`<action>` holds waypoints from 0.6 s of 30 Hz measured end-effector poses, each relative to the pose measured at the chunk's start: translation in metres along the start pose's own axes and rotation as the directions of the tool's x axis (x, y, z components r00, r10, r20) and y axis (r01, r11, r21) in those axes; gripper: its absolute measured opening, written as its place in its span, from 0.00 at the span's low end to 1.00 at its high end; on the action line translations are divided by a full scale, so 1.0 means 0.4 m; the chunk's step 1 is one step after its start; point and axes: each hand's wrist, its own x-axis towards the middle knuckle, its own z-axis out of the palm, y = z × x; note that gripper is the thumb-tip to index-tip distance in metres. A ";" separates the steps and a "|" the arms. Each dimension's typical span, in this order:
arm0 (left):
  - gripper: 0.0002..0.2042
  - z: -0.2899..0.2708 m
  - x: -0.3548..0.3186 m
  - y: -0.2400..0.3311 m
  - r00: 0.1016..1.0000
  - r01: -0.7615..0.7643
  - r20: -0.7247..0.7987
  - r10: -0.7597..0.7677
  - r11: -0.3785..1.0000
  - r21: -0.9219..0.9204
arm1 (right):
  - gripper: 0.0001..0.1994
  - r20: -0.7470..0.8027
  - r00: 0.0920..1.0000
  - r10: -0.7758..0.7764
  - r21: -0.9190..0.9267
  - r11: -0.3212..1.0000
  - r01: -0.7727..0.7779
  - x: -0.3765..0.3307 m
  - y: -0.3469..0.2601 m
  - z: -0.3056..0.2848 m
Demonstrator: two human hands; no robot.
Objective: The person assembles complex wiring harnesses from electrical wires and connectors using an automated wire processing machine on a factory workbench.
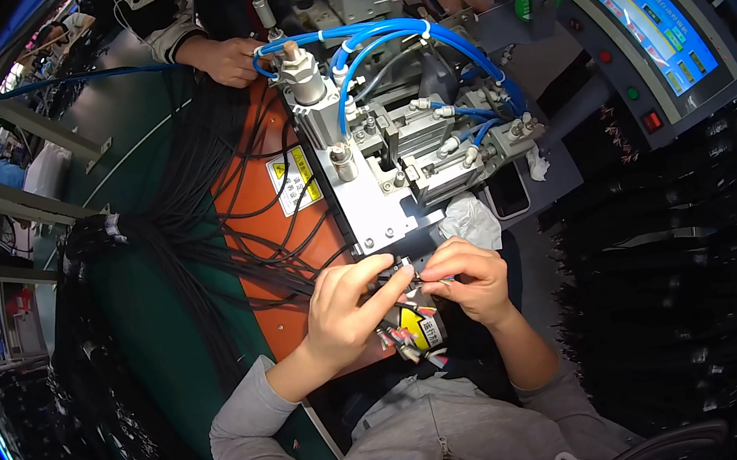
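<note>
Head view: left hand (pixel 348 312), right hand (pixel 472 280) pinch small dark piece (pixel 416 274), job seemingly midway; coloured wire ends (pixel 408 351) apparently remain

Left of centre, a yellow-and-white warning label (pixel 295 182) is lying on the orange plate (pixel 280 313); at lower centre, a yellow arrow sign (pixel 414 323) is showing; upper right, a blue screen (pixel 656 26) is displaying lettering.
</note>
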 end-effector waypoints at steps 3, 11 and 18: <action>0.15 0.015 -0.010 -0.009 1.000 -0.005 0.003 0.005 0.994 -0.113 | 0.08 -0.048 0.999 0.007 -0.125 0.992 -0.013 0.007 -0.021 0.020; 0.10 0.017 -0.002 0.004 0.994 0.043 -0.090 -0.056 0.988 -0.148 | 0.12 -0.183 0.974 -0.136 -0.119 0.986 0.115 0.018 -0.030 0.051; 0.09 0.024 -0.012 -0.001 0.997 -0.002 -0.081 -0.004 0.997 -0.078 | 0.08 -0.074 0.986 0.152 -0.018 0.988 -0.154 0.014 -0.045 0.048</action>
